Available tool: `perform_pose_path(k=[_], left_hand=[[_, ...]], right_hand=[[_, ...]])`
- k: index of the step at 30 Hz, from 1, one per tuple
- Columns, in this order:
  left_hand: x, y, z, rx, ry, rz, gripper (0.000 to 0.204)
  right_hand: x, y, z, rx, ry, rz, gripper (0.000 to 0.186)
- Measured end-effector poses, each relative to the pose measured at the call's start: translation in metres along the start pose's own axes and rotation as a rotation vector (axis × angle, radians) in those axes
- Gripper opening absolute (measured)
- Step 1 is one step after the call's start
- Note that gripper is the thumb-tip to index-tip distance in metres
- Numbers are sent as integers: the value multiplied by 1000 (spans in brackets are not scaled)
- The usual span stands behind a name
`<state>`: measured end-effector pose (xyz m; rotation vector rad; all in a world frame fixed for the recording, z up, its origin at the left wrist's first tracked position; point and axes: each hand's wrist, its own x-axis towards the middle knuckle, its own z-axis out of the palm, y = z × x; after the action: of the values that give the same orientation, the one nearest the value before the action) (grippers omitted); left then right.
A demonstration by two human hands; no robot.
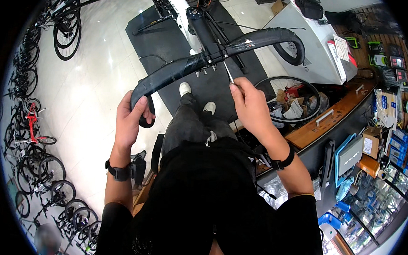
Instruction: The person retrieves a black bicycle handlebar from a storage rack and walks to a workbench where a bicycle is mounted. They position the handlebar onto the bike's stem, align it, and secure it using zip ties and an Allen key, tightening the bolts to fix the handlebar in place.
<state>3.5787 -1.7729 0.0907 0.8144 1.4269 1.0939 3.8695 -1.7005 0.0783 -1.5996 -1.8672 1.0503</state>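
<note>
A black drop handlebar (179, 68) is clamped at the front of a black stem (201, 29) on a white bike frame (181, 12). Several bolts (205, 71) stick out at the clamp. Fingers of my left hand (132, 113) are wrapped round the left drop of the bar. My right hand (249, 102) pinches a slim silver rod-like tool, apparently a hex key (228, 73); its upper end reaches the right side of the clamp. Whether it sits in a bolt is too small to tell.
The bike stands over a dark mat (140, 33). To the right are a bicycle wheel (318, 93) over packaging, a wooden-topped counter (313, 125) and a grey cabinet (303, 45). Rows of bicycles (52, 166) line the left, one a red bike (32, 122).
</note>
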Motion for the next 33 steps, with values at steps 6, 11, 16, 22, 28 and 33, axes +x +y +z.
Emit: perform_pose_path(k=[6, 11, 16, 22, 28, 33], left_hand=[[0, -5, -2, 115, 8, 64, 24], [-2, -6, -2, 136, 38, 65, 23], [-1, -11, -2, 176, 90, 97, 25], [9, -6, -18, 84, -47, 72, 26], [10, 0, -22, -80, -125, -25, 26], [7, -2, -27, -128, -116, -102, 38]], right_hand=[[0, 7, 0, 57, -24, -13, 18], [-1, 0, 1, 75, -23, 67, 18], [-2, -7, 3, 74, 1, 74, 20], [-2, -6, 3, 124, -16, 117, 23], [-5, -8, 8, 109, 8, 108, 26], [-6, 3, 14, 300, -61, 145, 29]])
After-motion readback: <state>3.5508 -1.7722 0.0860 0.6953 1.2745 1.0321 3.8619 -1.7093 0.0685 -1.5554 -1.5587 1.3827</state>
